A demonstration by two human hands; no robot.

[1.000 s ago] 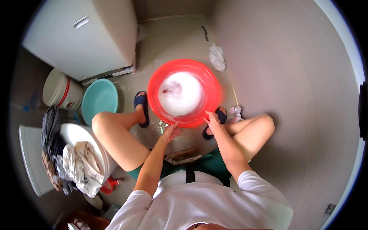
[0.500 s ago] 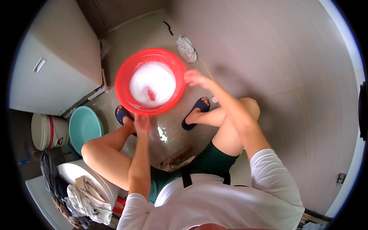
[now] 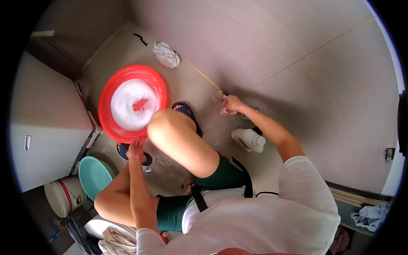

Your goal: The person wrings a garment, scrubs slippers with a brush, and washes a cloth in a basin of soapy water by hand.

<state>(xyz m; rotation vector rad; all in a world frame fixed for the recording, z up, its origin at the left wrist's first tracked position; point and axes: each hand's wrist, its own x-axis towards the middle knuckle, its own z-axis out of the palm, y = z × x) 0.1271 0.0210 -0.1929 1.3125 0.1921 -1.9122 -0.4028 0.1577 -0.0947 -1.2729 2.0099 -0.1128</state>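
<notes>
A red basin (image 3: 105,111) stands on the floor at the left, holding water covered with white foam (image 3: 123,102). A red thing (image 3: 140,104) shows through the suds; its kind is unclear. My left hand (image 3: 137,149) is at the basin's near rim, palm up, with loosely bent fingers and nothing in it. Over by the wall, my right hand (image 3: 232,104) is closed around a small pinkish object (image 3: 224,110), mostly covered by the fingers. A small clear item (image 3: 216,97) lies just beyond that hand.
A white bottle (image 3: 248,140) is on the floor near my right forearm. White cloth (image 3: 166,54) and a black strip (image 3: 140,39) lie by the wall. A teal basin (image 3: 94,176), a bucket (image 3: 63,196) and a white cabinet (image 3: 51,127) are at left.
My right hand has moved away from the basin's right side to the pinkish object by the wall and closed on it. The view has turned right; the white bottle now shows.
</notes>
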